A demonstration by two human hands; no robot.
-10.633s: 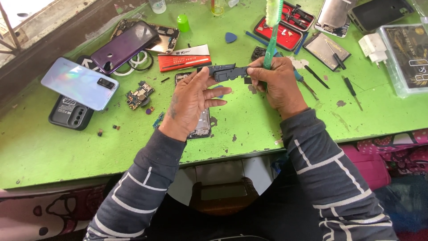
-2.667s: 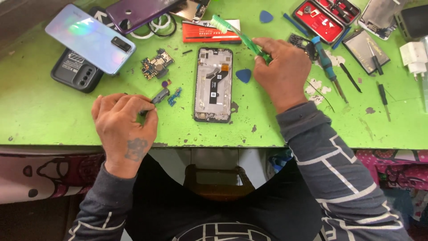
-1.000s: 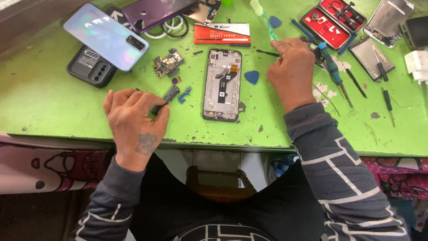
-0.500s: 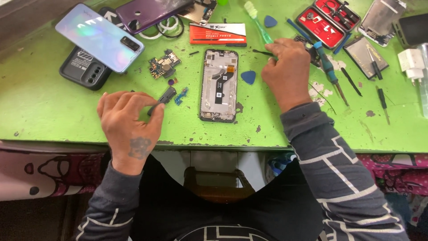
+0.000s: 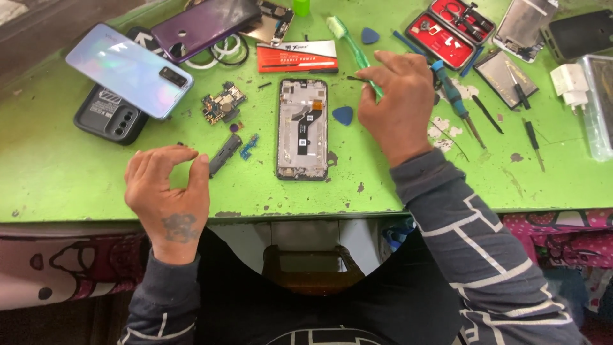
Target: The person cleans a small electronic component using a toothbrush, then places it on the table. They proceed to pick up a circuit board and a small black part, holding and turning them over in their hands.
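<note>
1. The left hand (image 5: 167,191) hovers at the near edge of the green table (image 5: 57,172), fingers curled, thumb and forefinger close to each other; whether anything tiny sits between them I cannot tell. The right hand (image 5: 397,105) holds a green toothbrush (image 5: 348,39) pinched in its fingertips, bristle end pointing away from the person.
2. Between the hands lies the opened phone frame (image 5: 302,128), flat, internals up, nearer the right hand.
3. Beyond the left hand, a pale blue phone back (image 5: 128,69) rests tilted on a black case (image 5: 108,118), with a purple phone back (image 5: 204,22) further off.
4. Beyond the right hand sits a red tool case (image 5: 454,32), open; to its right are screwdrivers (image 5: 454,102) and a white charger (image 5: 568,80).
5. Just past the left fingertips lie a dark oblong part (image 5: 225,155) and a small blue part (image 5: 248,147); a circuit board (image 5: 222,103) lies further out.
6. A blue pick (image 5: 343,115) lies just left of the right hand, beside the frame.
7. Risks, as I judge them: the small parts lie loose near the left hand, so a sweep of the wrist could knock them off the near edge. Hard brushing could snag the frame's flex cable. The tilted blue phone back could slide off the case if the table is bumped.
</note>
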